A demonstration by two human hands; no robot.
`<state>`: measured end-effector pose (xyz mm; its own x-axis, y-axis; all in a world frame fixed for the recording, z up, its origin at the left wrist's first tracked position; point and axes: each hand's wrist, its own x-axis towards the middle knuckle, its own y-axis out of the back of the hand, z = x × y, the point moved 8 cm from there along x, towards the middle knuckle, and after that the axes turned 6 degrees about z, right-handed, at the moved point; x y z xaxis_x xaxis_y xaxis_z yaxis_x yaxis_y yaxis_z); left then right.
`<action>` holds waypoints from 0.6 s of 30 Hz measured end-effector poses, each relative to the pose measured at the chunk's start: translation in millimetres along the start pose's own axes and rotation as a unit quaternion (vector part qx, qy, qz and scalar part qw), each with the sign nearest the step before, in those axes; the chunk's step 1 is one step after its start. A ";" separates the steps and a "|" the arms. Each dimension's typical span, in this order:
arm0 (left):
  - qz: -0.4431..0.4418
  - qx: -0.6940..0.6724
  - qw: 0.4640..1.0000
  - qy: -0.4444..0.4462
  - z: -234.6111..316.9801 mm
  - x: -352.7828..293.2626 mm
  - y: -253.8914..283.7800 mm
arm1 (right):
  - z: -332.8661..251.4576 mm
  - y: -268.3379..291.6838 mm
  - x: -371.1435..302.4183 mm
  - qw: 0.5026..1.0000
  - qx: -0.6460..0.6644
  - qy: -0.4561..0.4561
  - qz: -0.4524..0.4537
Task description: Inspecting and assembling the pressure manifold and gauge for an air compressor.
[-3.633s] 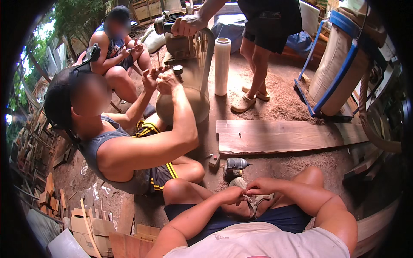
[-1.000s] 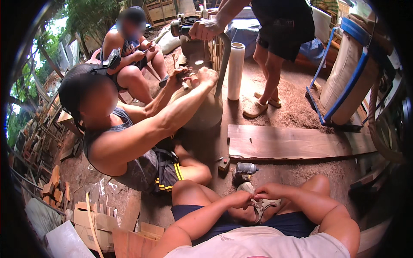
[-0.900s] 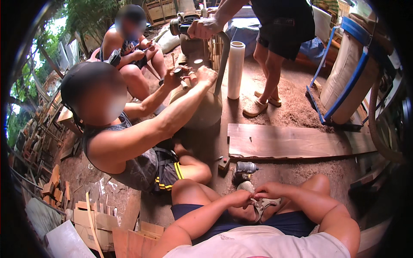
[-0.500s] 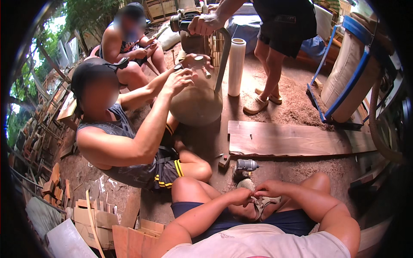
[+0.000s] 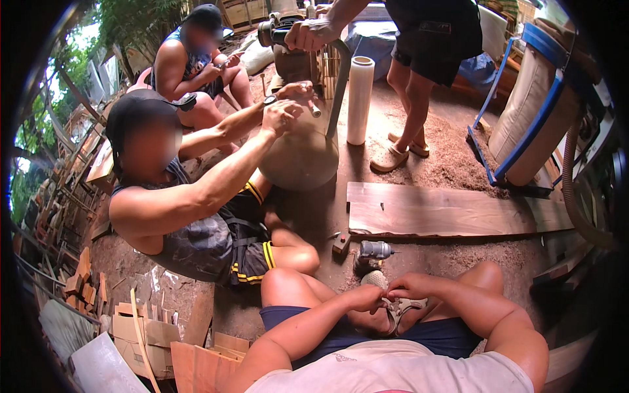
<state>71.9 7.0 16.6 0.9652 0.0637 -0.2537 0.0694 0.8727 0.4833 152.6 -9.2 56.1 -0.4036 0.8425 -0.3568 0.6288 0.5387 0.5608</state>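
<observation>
My left hand [image 5: 368,298] and my right hand [image 5: 407,286] meet between my crossed legs. Both have bent fingertips pressed together; whether something small is pinched there I cannot make out. Just below them are a strapped sandal [image 5: 395,314] and, beside it, a light textured shoe sole [image 5: 375,278]. Nearest on the floor beyond my hands stands a cordless drill [image 5: 373,251], grey and dark. A small dark block-shaped tool [image 5: 341,243] rests to its left. A long wooden plank [image 5: 445,213] lies past the drill.
At left, a seated person [image 5: 190,216] reaches toward a round tank [image 5: 299,160] with a hose [image 5: 339,92]. Another person stands behind it; a third sits farther back. A plastic film roll [image 5: 360,101], a blue-framed bag [image 5: 531,111], wood shavings and a cardboard box [image 5: 147,337] surround us.
The seated person at left has leaned back slightly and shifted both hands near the tank. The person farther back has raised their hands a little. My hands stay in place.
</observation>
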 end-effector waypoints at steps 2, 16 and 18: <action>0.003 -0.007 1.000 -0.002 2.0 -0.8 1.0 | -0.8 0.4 0.0 1.000 -0.008 0.001 0.000; 0.000 -0.013 1.000 0.009 6.7 -5.3 4.5 | -10.7 3.6 -0.8 0.999 -0.033 0.008 0.005; -0.001 -0.019 1.000 0.011 7.0 -5.4 4.5 | -6.3 2.3 -0.4 1.000 -0.025 -0.002 -0.003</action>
<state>68.7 7.2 26.1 0.9593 0.0720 -0.2732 0.0617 0.8902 0.4513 150.0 -8.4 62.3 -0.4038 0.8398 -0.3629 0.5922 0.5423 0.5959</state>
